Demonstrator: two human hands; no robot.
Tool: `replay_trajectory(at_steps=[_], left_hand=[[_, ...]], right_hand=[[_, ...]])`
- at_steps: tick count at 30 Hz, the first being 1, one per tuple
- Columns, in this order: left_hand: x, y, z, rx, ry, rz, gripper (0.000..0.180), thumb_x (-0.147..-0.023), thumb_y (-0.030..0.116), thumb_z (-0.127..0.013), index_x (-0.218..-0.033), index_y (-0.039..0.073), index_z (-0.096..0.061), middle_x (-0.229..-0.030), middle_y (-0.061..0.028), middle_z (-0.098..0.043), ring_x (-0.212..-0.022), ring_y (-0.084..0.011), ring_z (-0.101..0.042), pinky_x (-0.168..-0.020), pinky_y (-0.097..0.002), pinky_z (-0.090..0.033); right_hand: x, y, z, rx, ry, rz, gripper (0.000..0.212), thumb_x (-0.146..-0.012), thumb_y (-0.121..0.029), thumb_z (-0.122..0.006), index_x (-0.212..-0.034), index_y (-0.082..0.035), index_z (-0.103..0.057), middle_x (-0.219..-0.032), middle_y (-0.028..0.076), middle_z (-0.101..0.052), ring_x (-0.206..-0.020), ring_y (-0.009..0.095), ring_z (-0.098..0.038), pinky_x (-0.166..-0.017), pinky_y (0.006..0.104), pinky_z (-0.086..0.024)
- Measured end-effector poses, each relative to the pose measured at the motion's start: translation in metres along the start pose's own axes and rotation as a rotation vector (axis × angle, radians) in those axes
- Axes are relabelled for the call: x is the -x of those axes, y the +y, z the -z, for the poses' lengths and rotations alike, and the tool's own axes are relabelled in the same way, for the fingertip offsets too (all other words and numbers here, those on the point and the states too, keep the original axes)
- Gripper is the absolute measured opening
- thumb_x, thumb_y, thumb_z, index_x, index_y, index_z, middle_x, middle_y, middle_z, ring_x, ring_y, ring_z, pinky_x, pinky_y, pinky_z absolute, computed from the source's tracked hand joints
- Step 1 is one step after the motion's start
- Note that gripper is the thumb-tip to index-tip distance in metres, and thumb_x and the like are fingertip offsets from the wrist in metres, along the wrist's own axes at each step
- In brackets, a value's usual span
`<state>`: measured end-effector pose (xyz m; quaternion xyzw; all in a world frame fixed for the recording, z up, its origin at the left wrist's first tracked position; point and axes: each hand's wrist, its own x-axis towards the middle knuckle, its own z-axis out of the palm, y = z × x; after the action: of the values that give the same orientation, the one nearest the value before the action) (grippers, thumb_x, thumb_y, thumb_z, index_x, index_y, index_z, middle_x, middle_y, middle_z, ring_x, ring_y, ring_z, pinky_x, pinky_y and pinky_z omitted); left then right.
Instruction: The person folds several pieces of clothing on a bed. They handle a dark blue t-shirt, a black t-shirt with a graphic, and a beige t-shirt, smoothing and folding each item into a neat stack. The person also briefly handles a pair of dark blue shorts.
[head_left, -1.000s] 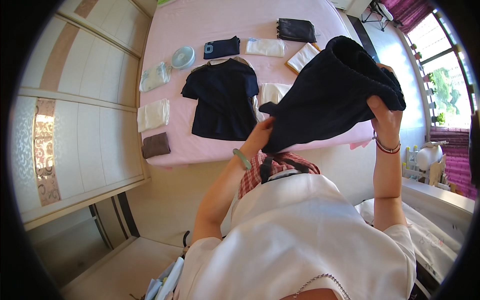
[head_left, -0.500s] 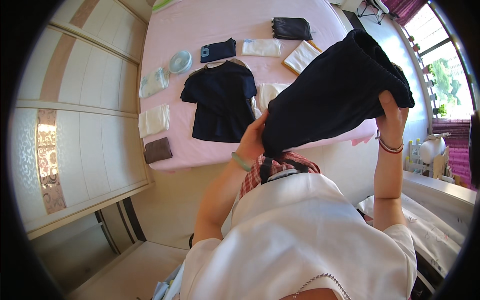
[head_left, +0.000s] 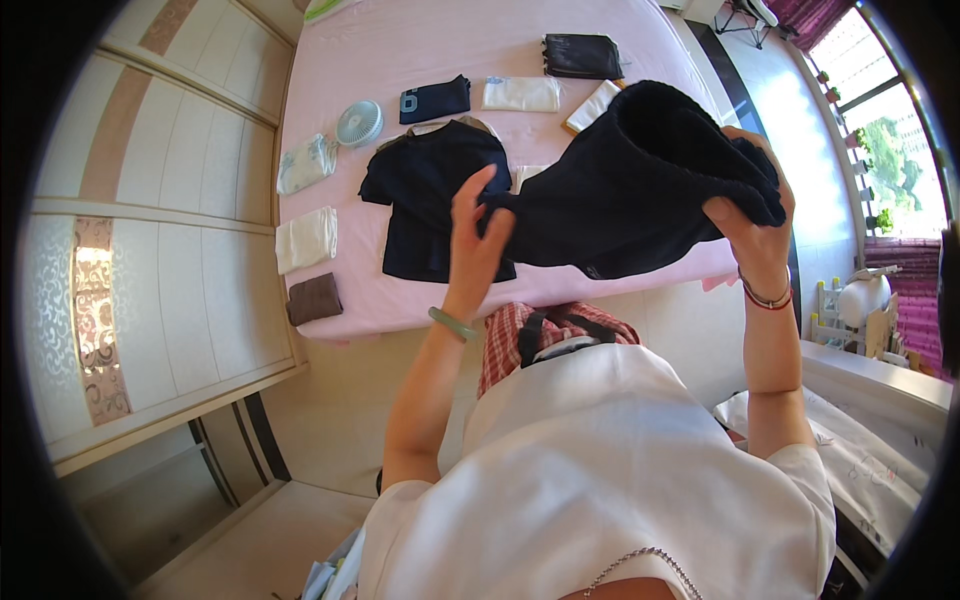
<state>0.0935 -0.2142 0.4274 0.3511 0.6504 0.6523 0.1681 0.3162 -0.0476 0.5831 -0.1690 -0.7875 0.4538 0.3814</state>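
Observation:
A pair of dark navy shorts [head_left: 610,200] with a gathered elastic waistband hangs above the bed's near right part. My right hand [head_left: 755,215] grips the waistband, thumb on the near side. At the other end, my left hand [head_left: 475,240] has the fabric's edge between thumb and fingers, though its fingertips are slightly blurred. Beneath and beside my left hand lies a spread dark navy T-shirt [head_left: 430,200], with part of a beige garment [head_left: 475,125] showing behind its neck. The shorts partly cover a white folded cloth [head_left: 530,175].
On the pink bed sheet [head_left: 400,40] lie folded clothes: a navy one [head_left: 435,100], white ones [head_left: 522,94], a black one [head_left: 583,57] and a brown one [head_left: 315,298]. A small light-blue fan [head_left: 360,123] stands among them. Wardrobe doors [head_left: 180,170] line the left side; a window [head_left: 895,140] is at right.
The shorts have moved left and turned flatter, their waistband opening showing more. My left hand has shifted up and left over the T-shirt; my right hand has also moved left.

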Motion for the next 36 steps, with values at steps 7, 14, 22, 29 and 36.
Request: replay_trajectory(at_steps=[7, 14, 22, 29, 36], left_hand=[[-0.011, 0.054, -0.020, 0.286, -0.350, 0.132, 0.021, -0.095, 0.009, -0.062, -0.114, 0.002, -0.064, -0.099, 0.0002, -0.067, -0.091, -0.0044, -0.058, -0.082, -0.0203, -0.047], [-0.010, 0.047, 0.004, 0.446, -0.268, 0.539, 0.020, -0.096, 0.022, -0.064, -0.099, 0.004, -0.070, -0.092, 0.0031, -0.067, -0.080, -0.0034, -0.060, -0.072, -0.0183, -0.046], [0.005, 0.041, 0.024, 0.275, -0.103, 0.635, 0.026, -0.097, 0.029, -0.062, -0.088, 0.006, -0.071, -0.076, 0.0094, -0.060, -0.067, 0.0010, -0.049, -0.058, -0.0183, -0.038], [0.009, 0.042, 0.028, 0.156, -0.074, 0.531, 0.027, -0.096, 0.031, -0.063, -0.082, 0.009, -0.070, -0.069, 0.0137, -0.049, -0.063, 0.0021, -0.035, -0.056, -0.0184, -0.027], [0.010, 0.027, 0.034, 0.189, -0.060, 0.514, 0.024, -0.095, 0.027, -0.065, -0.089, 0.004, -0.070, -0.073, 0.0112, -0.055, -0.066, 0.0017, -0.037, -0.057, -0.0183, -0.028]], right_hand=[[-0.020, 0.005, 0.001, -0.283, 0.008, -0.292, 0.045, -0.084, -0.022, -0.077, -0.119, 0.000, -0.060, -0.106, 0.004, -0.066, -0.095, 0.012, -0.064, -0.087, 0.0250, -0.050], [0.056, 0.135, -0.024, -1.022, -0.183, -0.999, 0.055, -0.095, -0.026, -0.062, -0.143, -0.005, -0.044, -0.122, 0.004, -0.064, -0.108, 0.013, -0.062, -0.092, 0.0295, -0.050], [0.061, 0.120, -0.028, -0.236, -0.148, -0.663, 0.047, -0.090, -0.003, -0.056, -0.136, -0.006, -0.050, -0.071, -0.004, -0.055, -0.066, 0.001, -0.049, -0.056, 0.0182, -0.037], [0.056, 0.133, -0.026, -0.014, -0.065, -0.549, 0.042, -0.091, -0.001, -0.050, -0.132, -0.007, -0.052, -0.068, -0.007, -0.048, -0.061, 0.001, -0.038, -0.051, 0.0207, -0.029], [0.044, 0.107, -0.013, -0.487, -0.059, -0.624, 0.037, -0.096, -0.010, -0.052, -0.132, -0.007, -0.056, -0.088, -0.003, -0.065, -0.078, 0.001, -0.058, -0.073, 0.0147, -0.045]])
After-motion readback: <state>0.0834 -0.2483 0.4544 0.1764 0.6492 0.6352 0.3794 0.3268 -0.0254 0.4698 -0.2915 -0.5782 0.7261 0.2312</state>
